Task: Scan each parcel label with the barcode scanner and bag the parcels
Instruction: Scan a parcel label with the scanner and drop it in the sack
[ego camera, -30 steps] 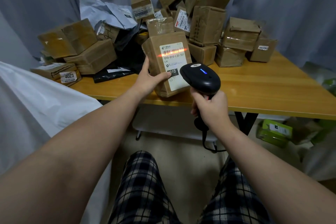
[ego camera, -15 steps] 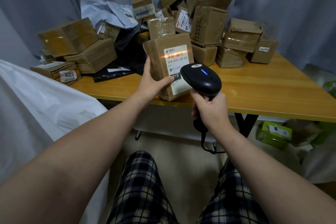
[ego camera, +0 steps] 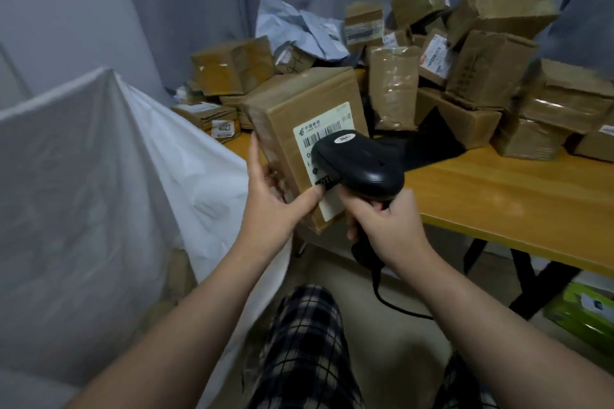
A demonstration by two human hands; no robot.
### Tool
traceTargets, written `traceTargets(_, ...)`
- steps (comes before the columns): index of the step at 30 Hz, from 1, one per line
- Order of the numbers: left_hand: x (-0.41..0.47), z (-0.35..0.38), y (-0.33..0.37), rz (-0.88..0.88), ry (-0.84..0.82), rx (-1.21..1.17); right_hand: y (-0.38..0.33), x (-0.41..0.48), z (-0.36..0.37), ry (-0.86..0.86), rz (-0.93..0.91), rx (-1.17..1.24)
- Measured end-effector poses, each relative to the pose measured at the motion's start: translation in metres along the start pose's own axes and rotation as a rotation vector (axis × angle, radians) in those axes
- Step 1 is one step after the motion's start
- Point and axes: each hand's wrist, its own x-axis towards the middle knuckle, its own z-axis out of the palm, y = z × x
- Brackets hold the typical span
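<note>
My left hand [ego camera: 277, 196] grips a brown cardboard parcel [ego camera: 292, 109] by its lower left corner, thumb on the white shipping label [ego camera: 327, 131]. The parcel is held in the air off the table's front left corner, tilted, next to the big white bag [ego camera: 83, 183]. My right hand [ego camera: 387, 226] grips the handle of the black barcode scanner [ego camera: 360, 163], whose head covers part of the label. No red scan line shows on the label.
A wooden table [ego camera: 505, 196] carries a heap of brown boxes [ego camera: 485, 70] and grey mailers [ego camera: 299, 30] against a grey curtain. The scanner's cable [ego camera: 395, 305] hangs toward the floor. A green box [ego camera: 584, 312] lies under the table at right.
The parcel has moved left off the table toward the white bag, and my view turned left with it. The red scan line on the label is gone. The scanner followed close behind.
</note>
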Motion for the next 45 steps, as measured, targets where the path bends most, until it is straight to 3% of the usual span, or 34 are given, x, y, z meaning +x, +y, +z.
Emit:
traceTargets(6,-0.002,-0.124,-0.022,-0.07,0.29,0.391,0.005,0.024,0.104,-0.249,0.079,0.027)
traceTargets(11,0.001,-0.206,-0.063,-0.301,0.437,0.819,0.025,0.047,0.168,-0.538,0.175,-0.307)
traceTargets(13,-0.005,-0.226,-0.084,-0.43,0.402,1.019,0.036,0.054,0.189,-0.654,0.151,-0.514)
traceTargets(17,-0.035,-0.255,-0.134,-0.742,0.147,1.242,0.064,0.056,0.233,-0.816,0.108,-0.691)
traceTargets(19,-0.053,-0.265,-0.158,-0.837,0.042,1.404,0.078,0.051,0.248,-0.868,0.095,-0.681)
traceTargets(22,-0.07,-0.277,-0.182,-0.883,0.013,1.489,0.101,0.041,0.259,-0.888,0.147,-0.52)
traceTargets(26,-0.087,-0.289,-0.208,-0.87,-0.09,1.606,0.127,0.029,0.264,-0.83,0.21,-0.341)
traceTargets(34,-0.072,-0.278,-0.226,-0.75,-0.133,1.646,0.146,0.027,0.26,-0.747,0.172,-0.433)
traceTargets(37,-0.057,-0.265,-0.21,-0.663,-0.12,1.587,0.141,0.03,0.25,-0.712,0.168,-0.484)
traceTargets(41,-0.031,-0.235,-0.164,-0.508,-0.089,1.309,0.123,0.027,0.225,-0.589,0.107,-0.412)
traceTargets(45,-0.007,-0.196,-0.113,-0.284,-0.048,1.287,0.097,0.029,0.185,-0.406,0.019,-0.329)
